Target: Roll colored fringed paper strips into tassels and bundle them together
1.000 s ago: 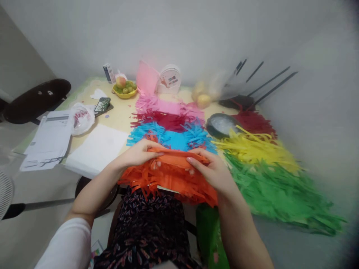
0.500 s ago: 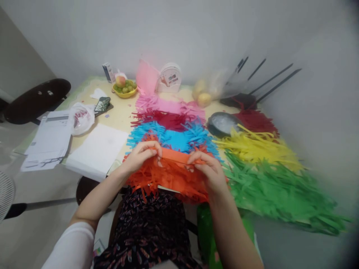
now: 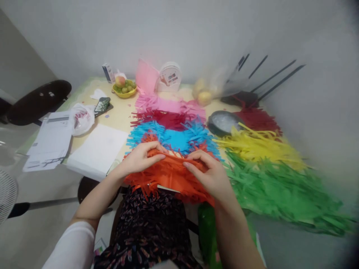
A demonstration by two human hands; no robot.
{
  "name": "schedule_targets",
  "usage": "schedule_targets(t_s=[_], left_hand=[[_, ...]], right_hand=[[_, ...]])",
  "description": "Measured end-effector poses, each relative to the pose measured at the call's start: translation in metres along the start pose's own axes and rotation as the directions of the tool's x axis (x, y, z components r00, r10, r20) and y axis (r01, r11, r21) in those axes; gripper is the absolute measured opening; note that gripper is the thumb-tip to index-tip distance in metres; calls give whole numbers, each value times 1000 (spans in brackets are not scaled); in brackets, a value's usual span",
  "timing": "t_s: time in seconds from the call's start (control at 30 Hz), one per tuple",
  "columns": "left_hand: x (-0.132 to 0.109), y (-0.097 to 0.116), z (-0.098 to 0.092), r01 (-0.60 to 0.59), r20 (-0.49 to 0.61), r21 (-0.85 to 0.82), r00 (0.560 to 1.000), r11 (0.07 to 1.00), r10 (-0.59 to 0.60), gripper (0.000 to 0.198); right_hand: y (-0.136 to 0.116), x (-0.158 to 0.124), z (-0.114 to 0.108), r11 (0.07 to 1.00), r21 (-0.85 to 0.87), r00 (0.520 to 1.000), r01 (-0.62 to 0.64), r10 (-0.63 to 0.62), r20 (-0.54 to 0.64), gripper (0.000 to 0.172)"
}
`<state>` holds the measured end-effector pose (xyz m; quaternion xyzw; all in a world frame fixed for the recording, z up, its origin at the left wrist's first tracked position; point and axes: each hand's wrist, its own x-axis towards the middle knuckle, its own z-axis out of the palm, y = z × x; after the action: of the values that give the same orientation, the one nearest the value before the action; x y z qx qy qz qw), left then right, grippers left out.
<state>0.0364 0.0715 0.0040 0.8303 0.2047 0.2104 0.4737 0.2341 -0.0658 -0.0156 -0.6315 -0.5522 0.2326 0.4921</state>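
A: Grip?
B: Left hand [image 3: 144, 155], right hand [image 3: 211, 175]: both pinched closed on orange fringed paper [image 3: 174, 161], strip stretched between.
A: Location?
B: Near edge of table [image 3: 119, 114], just nearer than blue fringe [image 3: 177, 140]. Green fringe [image 3: 286, 188] to the right.

I count four colour bands of fringed paper [image 3: 176, 139] down the centre, three fringed heaps [image 3: 280, 186] at right, one left hand [image 3: 143, 158] and one right hand [image 3: 211, 175] mid-frame, one yellow fruit bowl [image 3: 125, 95] upper left.
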Motion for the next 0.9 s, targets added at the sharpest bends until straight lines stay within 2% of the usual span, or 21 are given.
schedule_targets(t_s=[0.13,0.2,0.33,0.5,0.6,0.67,0.73,0.83,0.9], left_hand=[[-2,6,3,82,90,-292,994,953,-58,18],[-2,8,6,114,72,-395,993,912,-93,17],[-2,10,10,106,-12,-473,992,875,-126,18],[-4,6,17,34,-121,-561,985,827,-122,15],[-6,3,20,33,-121,-599,984,800,-131,16],[-8,2,20,45,-105,-573,986,818,-127,18],[-10,2,18,42,-128,-474,985,880,-116,20],[-12,4,16,-27,-200,-179,980,983,-10,14],[-12,5,15,-85,-191,27,978,996,89,18]], right_hand=[[-1,-3,0,945,290,987,-153,132,91,15],[-3,-3,1,922,342,983,-182,169,69,12],[-3,-3,4,926,352,986,-137,161,-39,12],[0,-3,8,897,439,993,-54,95,-73,13],[-1,-6,8,911,412,996,10,28,-86,17],[-5,-9,7,944,326,996,55,-28,-89,18],[-10,-11,7,978,191,992,84,-63,-112,15],[-17,-12,8,994,-58,982,89,-98,-162,18],[-18,-10,9,980,-169,978,108,-135,-159,22]])
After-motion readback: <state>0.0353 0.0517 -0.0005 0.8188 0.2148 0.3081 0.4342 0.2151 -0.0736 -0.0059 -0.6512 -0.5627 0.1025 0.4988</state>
